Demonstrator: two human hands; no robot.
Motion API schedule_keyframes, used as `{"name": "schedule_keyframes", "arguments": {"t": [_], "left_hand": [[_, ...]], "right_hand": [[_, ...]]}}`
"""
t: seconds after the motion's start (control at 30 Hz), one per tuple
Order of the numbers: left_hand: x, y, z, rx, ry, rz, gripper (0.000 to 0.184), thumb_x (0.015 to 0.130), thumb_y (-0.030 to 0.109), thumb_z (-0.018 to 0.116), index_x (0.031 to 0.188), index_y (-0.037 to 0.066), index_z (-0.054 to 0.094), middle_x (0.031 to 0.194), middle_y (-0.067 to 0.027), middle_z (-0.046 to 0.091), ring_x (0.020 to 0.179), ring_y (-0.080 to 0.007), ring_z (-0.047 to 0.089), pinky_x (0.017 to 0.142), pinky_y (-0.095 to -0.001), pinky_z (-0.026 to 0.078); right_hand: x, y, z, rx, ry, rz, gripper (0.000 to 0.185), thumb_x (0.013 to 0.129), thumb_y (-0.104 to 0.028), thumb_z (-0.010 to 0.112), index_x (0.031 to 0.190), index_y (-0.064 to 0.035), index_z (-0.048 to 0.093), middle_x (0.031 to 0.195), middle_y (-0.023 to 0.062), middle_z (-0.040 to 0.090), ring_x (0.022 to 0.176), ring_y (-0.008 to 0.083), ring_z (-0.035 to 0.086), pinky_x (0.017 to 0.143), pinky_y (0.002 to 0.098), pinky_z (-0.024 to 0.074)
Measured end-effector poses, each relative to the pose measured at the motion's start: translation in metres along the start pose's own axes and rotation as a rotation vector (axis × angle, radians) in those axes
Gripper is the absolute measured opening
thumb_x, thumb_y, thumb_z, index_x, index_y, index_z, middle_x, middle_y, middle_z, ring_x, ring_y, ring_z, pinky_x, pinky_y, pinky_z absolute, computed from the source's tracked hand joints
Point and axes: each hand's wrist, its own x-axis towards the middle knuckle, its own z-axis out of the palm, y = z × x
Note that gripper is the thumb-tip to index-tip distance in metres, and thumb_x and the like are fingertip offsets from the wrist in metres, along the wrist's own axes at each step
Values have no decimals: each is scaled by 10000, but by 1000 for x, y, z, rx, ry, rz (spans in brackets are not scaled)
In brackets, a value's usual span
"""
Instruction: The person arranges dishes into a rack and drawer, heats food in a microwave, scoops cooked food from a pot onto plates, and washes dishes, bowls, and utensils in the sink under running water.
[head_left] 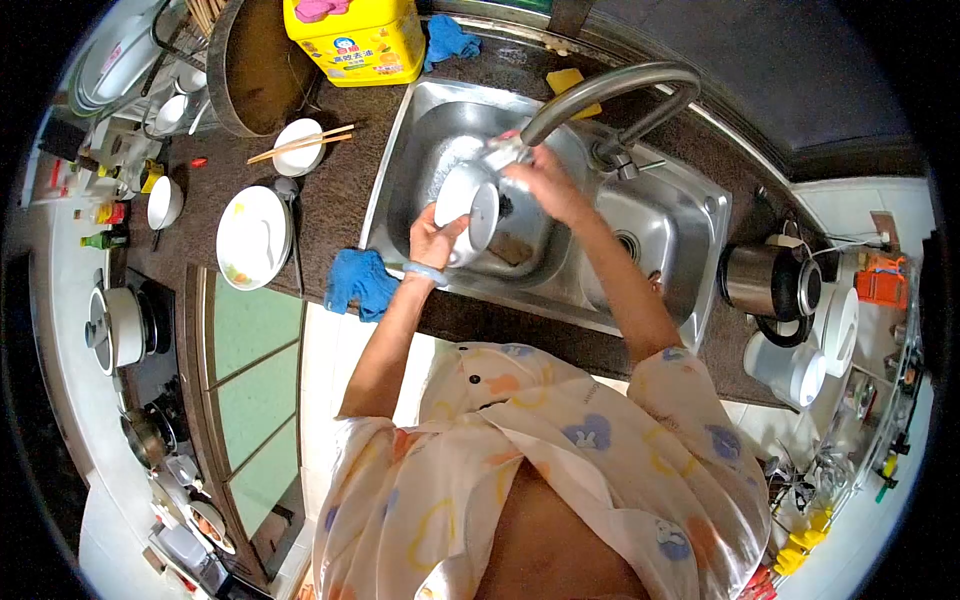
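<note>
Over the larger basin of the metal sink [520, 302], the left hand [434, 243] pinches a white bowl [460, 208], which stands tilted. Near the tap [612, 82] is the right hand [542, 184] (it is blurred, so I cannot tell whether its fingers are spread or pressed together).

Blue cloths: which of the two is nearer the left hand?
The blue cloth at the front edge of the counter, close to the left hand; the other cloth lies farther back, beside the yellow container.
</note>
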Motion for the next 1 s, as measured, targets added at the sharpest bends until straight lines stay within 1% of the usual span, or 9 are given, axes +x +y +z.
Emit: {"name": "schedule_keyframes", "arguments": {"t": [0.07,0.2,0.27,0.37,0.47,0.6,0.7,0.87,1.0], "left_hand": [[7,-2,8,-68,17,-5,289,798,-15,675,1078,14,608,947,-49,665,838,-119,606,737,-250,489],[11,-7,16,367,47,122,248,834,27,637,1078,7,597,978,-36,645,868,-107,593,781,-247,485],[7,18,20,259,-116,78,249,818,-34,634,1062,4,604,979,-37,653,860,-100,597,765,-243,486],[-2,28,16,5,-96,36,260,785,-35,687,1032,9,618,956,-49,670,842,-104,609,746,-250,498],[-10,43,9,-249,-63,-27,270,807,19,688,1065,28,612,1020,-78,673,888,-155,636,797,-282,506],[-11,51,10,-467,72,13,237,815,13,683,1035,35,598,1010,-83,664,916,-160,626,802,-293,509],[0,32,26,-553,200,181,211,818,16,683,1009,43,595,989,-74,663,883,-158,624,792,-287,505],[-8,20,52,-190,365,238,205,796,51,724,925,47,564,905,-28,632,794,-101,559,744,-244,456],[-20,51,43,-323,80,4,213,864,111,646,1017,51,511,958,-62,630,862,-153,620,660,-258,526]], "right_hand": [[-21,-29,45,-11,-90,50,409,839,-71,600,1224,-100,466,1222,84,548,1124,202,531,979,348,427],[-27,-24,84,-863,37,-563,300,846,-107,589,1141,-86,536,1185,148,544,1205,246,462,1011,375,381],[-12,-16,75,-779,227,-479,297,840,-136,592,1126,-67,553,1170,166,547,1171,273,488,986,362,387],[11,-5,52,-103,262,146,343,926,-259,537,1160,-9,516,1118,145,589,992,223,583,820,330,472],[25,30,23,-151,462,157,417,969,-354,459,1173,7,508,1038,107,614,897,182,623,719,300,526],[-8,62,24,592,396,432,472,986,-415,359,1194,-20,513,1068,119,624,956,185,632,827,342,555],[-46,33,73,1067,439,529,534,1005,-449,187,1300,-90,450,1302,122,509,1179,284,511,1002,497,415],[-45,36,95,1160,473,666,673,947,-598,148,1344,-129,424,1330,113,493,1207,291,487,1025,499,375],[-36,38,60,1061,358,483,611,973,-543,206,1311,-89,438,1286,131,512,1157,279,528,966,455,452]]}}
